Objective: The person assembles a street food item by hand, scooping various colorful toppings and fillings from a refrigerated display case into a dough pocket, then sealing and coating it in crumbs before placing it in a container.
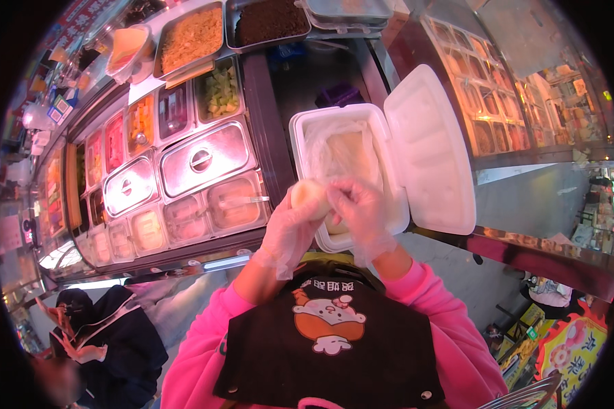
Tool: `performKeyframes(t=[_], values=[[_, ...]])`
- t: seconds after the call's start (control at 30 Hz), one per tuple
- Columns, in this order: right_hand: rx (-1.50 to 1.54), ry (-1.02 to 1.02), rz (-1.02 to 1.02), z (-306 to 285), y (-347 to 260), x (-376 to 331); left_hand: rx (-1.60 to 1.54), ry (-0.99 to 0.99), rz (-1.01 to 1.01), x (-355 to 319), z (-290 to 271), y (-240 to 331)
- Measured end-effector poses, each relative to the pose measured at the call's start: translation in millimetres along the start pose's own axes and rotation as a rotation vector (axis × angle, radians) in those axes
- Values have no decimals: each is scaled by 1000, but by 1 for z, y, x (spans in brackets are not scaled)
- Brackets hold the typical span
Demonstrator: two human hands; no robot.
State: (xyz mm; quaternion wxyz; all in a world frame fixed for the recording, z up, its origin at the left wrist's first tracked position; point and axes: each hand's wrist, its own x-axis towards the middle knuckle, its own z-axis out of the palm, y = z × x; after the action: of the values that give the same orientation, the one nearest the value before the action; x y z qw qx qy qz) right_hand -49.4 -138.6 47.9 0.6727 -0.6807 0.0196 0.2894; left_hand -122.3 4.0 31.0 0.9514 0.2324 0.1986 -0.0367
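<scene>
My left hand (pixel 292 228), in a clear plastic glove, is closed round a pale, smooth ball of dough (pixel 307 193). My right hand (pixel 363 213), gloved the same way, has its fingers bent together in a pinch against the right side of the ball. What lies between those fingertips is mostly hidden. Both hands are over the near part of a white foam box (pixel 295 146). A clear plastic bag (pixel 320 151) lines the box, with a pale doughy mass (pixel 349 151) inside it. The box's white lid (pixel 433 150) is folded back to the right.
Metal pans of toppings (pixel 141 119) fill the counter on the left, two under steel lids (pixel 206 158). Trays of golden crumbs (pixel 192 41) and dark crumbs (pixel 269 24) stand at the back. A glass case (pixel 474 75) rises at the right. Someone in dark clothes (pixel 119 347) is at lower left.
</scene>
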Motion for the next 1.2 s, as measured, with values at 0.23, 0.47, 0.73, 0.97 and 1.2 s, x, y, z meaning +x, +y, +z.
performKeyframes(t=[0.23, 0.47, 0.73, 0.97, 1.2], values=[[-606, -154, -809, 12, 22, -26, -73, 92, -90, -25, -34, 0], [-80, -373, -188, 13, 8, -22, -31, 192, -1, -28, -40, 6], [506, -523, -104, -1, -53, -39, -12, 303, 88, -23, -55, 33], [-1255, 9, -673, -48, 60, 69, -100, 73, 167, -49, -39, 51], [-1670, -295, -78, -54, 86, 99, -2, 148, 301, -79, -69, 58]])
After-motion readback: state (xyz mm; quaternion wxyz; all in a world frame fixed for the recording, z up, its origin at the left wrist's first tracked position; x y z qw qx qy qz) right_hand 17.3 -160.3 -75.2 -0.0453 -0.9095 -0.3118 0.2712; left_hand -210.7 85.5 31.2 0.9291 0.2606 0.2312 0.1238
